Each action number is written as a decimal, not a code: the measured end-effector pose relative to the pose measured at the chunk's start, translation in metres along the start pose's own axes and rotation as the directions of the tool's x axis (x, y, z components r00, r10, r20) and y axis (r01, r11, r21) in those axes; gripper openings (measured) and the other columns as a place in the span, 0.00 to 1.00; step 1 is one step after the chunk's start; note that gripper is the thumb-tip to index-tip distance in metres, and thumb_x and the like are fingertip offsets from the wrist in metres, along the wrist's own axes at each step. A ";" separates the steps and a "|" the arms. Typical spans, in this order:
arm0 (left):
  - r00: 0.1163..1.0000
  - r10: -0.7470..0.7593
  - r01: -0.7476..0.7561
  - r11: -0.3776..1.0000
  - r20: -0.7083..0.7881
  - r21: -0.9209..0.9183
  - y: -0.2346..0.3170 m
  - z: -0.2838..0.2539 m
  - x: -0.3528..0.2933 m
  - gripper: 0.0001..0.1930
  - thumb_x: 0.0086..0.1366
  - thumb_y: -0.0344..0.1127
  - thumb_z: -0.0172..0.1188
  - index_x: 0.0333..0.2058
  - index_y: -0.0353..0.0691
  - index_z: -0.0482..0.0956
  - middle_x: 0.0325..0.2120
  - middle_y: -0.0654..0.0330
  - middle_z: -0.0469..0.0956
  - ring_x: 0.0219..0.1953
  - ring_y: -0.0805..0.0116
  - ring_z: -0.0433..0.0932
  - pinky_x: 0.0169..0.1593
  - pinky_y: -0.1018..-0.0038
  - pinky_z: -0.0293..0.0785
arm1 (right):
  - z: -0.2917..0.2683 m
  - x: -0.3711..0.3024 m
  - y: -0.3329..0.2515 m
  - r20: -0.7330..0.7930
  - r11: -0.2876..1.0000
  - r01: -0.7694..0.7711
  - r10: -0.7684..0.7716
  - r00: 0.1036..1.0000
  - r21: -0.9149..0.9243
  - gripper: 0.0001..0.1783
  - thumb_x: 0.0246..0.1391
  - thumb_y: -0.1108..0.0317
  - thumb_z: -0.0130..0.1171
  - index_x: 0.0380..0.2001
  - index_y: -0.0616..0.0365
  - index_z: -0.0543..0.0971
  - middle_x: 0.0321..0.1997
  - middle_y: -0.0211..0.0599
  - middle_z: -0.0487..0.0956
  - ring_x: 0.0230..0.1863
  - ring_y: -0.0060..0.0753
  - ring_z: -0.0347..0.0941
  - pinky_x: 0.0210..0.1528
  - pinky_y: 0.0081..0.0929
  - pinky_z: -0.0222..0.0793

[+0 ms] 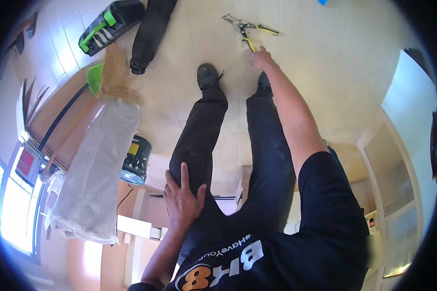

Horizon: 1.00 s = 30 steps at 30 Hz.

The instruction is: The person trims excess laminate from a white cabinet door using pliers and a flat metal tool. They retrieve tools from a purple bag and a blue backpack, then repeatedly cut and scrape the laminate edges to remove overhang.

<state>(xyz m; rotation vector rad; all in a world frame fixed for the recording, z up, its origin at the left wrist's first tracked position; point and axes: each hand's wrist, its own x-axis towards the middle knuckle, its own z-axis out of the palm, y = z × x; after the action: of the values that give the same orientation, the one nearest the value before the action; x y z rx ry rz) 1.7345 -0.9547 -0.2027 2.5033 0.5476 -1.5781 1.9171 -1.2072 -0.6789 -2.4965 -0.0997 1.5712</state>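
Note:
A plier-like hand tool (pixel 245 25) with yellow-and-black handles spread apart lies on the floor ahead of my feet. I cannot make out its exact kind. My right hand (pixel 262 59) reaches down to the tip of its nearer handle, fingers partly extended and not wrapped round it. Whether the fingertips touch the handle is unclear. On my left leg, by the knee, rests my left hand (pixel 183 198), fingers spread and holding nothing. Both my legs are in dark trousers, and my dark shoes (pixel 208 76) stand on the floor.
To the left are a black-and-green case (pixel 110 26), a long black bag (pixel 152 34), a straw broom (pixel 115 77), a green dustpan (pixel 94 77), a pale sack (pixel 99 169) and a paint-spattered bucket (pixel 137 160). A pale framed panel (pixel 393 184) stands at right.

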 end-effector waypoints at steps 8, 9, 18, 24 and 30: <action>0.996 -0.084 0.085 0.996 -0.014 0.017 0.009 -0.006 0.010 0.46 0.61 0.52 0.64 0.73 0.50 0.52 0.65 0.24 0.53 0.59 0.27 0.66 0.62 0.44 0.62 | 0.026 0.030 -0.016 -0.151 1.000 -0.019 0.022 0.988 0.019 0.17 0.57 0.63 0.55 0.48 0.51 0.83 0.54 0.49 0.79 0.55 0.51 0.78 0.56 0.45 0.75; 0.996 -0.086 0.086 0.996 -0.011 0.009 0.012 -0.007 0.009 0.46 0.61 0.53 0.64 0.73 0.50 0.52 0.65 0.24 0.53 0.60 0.27 0.66 0.62 0.44 0.62 | 0.018 0.021 -0.015 -0.231 0.999 0.023 -0.013 0.973 0.040 0.15 0.56 0.64 0.57 0.45 0.52 0.83 0.50 0.49 0.81 0.50 0.50 0.80 0.54 0.44 0.76; 1.000 0.005 -0.006 0.995 -0.005 -0.101 0.019 0.008 -0.003 0.46 0.61 0.56 0.64 0.73 0.48 0.55 0.60 0.24 0.59 0.53 0.29 0.72 0.58 0.46 0.68 | -0.107 -0.091 -0.027 -0.123 0.804 0.065 0.011 0.992 0.592 0.07 0.46 0.75 0.65 0.31 0.55 0.82 0.29 0.36 0.83 0.31 0.31 0.80 0.35 0.32 0.76; 0.983 -0.047 -0.078 0.767 -0.177 -0.637 0.012 0.026 -0.019 0.41 0.66 0.65 0.57 0.68 0.40 0.65 0.59 0.36 0.68 0.59 0.38 0.72 0.63 0.53 0.66 | -0.158 -0.372 -0.084 0.116 0.489 0.052 -0.307 0.944 0.871 0.04 0.56 0.72 0.63 0.31 0.52 0.76 0.28 0.26 0.77 0.27 0.22 0.74 0.31 0.25 0.73; 0.975 0.145 -0.096 -0.399 -0.167 -0.912 0.036 0.048 -0.128 0.38 0.72 0.68 0.46 0.67 0.45 0.66 0.58 0.60 0.70 0.62 0.62 0.65 0.64 0.56 0.62 | -0.158 -0.552 -0.140 0.357 0.554 0.055 -0.604 0.712 0.830 0.11 0.54 0.73 0.70 0.30 0.52 0.75 0.28 0.24 0.76 0.28 0.19 0.73 0.34 0.19 0.72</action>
<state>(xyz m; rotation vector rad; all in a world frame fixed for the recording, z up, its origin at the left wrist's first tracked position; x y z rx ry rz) 1.6574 -1.0323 -0.1129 0.8898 0.9509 -0.3047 1.8246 -1.1759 -0.0964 -1.1283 -0.0019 1.6716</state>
